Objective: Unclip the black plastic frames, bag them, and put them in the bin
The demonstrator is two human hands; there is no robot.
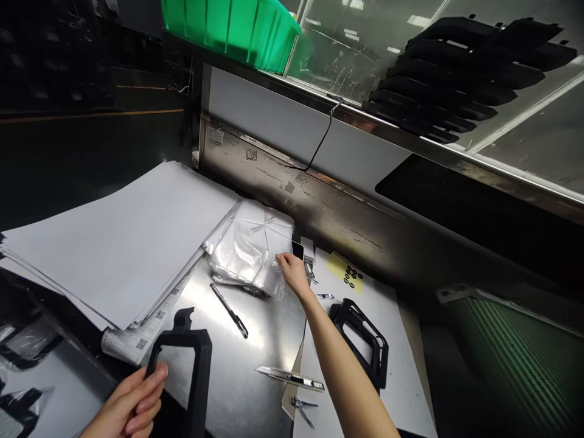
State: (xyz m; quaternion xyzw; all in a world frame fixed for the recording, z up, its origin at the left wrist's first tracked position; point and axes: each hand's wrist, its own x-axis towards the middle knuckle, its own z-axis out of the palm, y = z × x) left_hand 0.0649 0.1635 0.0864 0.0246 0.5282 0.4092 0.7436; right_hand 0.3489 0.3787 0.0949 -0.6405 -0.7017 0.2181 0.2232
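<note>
My left hand (pixel 137 395), at the lower left, is closed on one side of a black plastic frame (pixel 202 365) with a hooked tab at its top. The frame is held up over the metal bench, and its lower end runs out of view. Farther forward, my right hand (pixel 294 272) pinches at the right edge of a stack of clear plastic bags (pixel 249 243). The bags lie flat, with a cross-shaped crease or tie on top. The right fingertips are pressed together at the film; how many bags they grip cannot be made out.
White sheets (pixel 123 237) lie left of the bags. A pen (pixel 229 310), utility knife (pixel 291 377) and small pliers (pixel 303 404) lie on the bench (pixel 269 334). Black frames (pixel 383 359) rest at right, bagged ones (pixel 27 401) at left. A green bin (pixel 228 27) stands above.
</note>
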